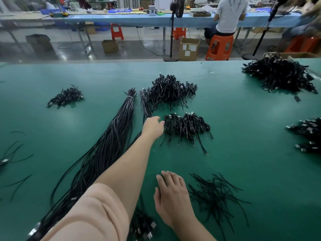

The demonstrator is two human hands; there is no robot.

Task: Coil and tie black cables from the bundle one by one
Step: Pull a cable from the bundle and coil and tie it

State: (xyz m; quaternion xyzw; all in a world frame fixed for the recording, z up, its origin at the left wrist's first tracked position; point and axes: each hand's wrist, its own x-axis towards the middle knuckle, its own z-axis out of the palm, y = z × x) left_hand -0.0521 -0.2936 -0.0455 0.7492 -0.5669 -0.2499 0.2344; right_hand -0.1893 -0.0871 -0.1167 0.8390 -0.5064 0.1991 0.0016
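Centrally, long black cable bundle (111, 136) white-tied at far end; left hand (153, 126), right hand (172, 193) relaxed, holding nothing.

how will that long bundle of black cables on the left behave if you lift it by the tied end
The long bundle would probably sag: its strands already curve and spread loosely across the green table. It is likely heavy for one hand, given how many cables it holds. The tie near its far end should keep that end together, while the near end fans out.
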